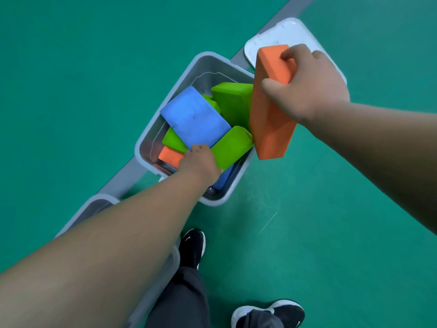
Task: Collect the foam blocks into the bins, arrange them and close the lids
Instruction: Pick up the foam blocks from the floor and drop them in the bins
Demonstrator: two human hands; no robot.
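Note:
A clear grey bin point(165, 100) stands on the green floor, filled with jumbled foam blocks. A blue block point(194, 119) lies on top, green blocks point(233, 102) beside and under it, and a small orange block point(169, 156) shows near the front corner. My left hand point(201, 162) reaches into the bin and grips the near edge of the blue block. My right hand point(305, 86) holds a large orange block point(269, 114) upright over the bin's right rim. The bin's white lid point(290, 31) lies on the floor behind my right hand.
A second clear bin point(94, 207) sits at the lower left, mostly hidden by my left arm. A grey stripe point(279, 17) runs diagonally across the floor under the bins. My two black shoes point(192, 247) stand below the bins.

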